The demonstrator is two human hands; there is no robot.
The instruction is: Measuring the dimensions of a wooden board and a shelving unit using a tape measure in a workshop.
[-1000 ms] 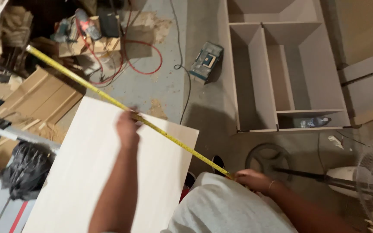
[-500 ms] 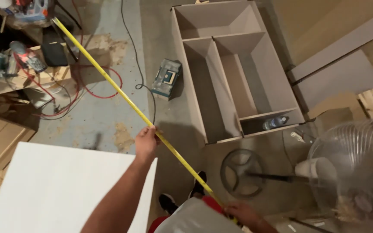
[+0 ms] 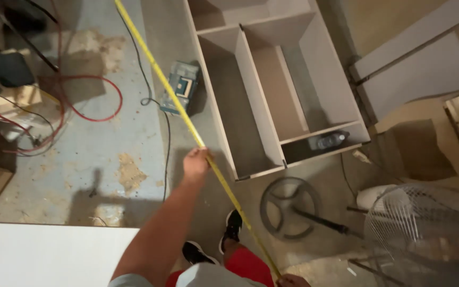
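A yellow tape measure blade runs stretched from the top of the view down to the bottom edge. My left hand is raised over the concrete floor and pinches the blade partway along. My right hand shows only as a sliver at the bottom edge, closed around the tape's near end; the case is hidden. A pale board lies at the lower left, apart from both hands.
A grey open cabinet carcass lies on the floor to the right with a plastic bottle inside. A blue-grey power tool, red and black cords, a round fan base and a wire fan guard surround my feet.
The view has swung right, away from the pale board toward the cabinet. My left hand has come off the board with the tape and now holds it over the floor.
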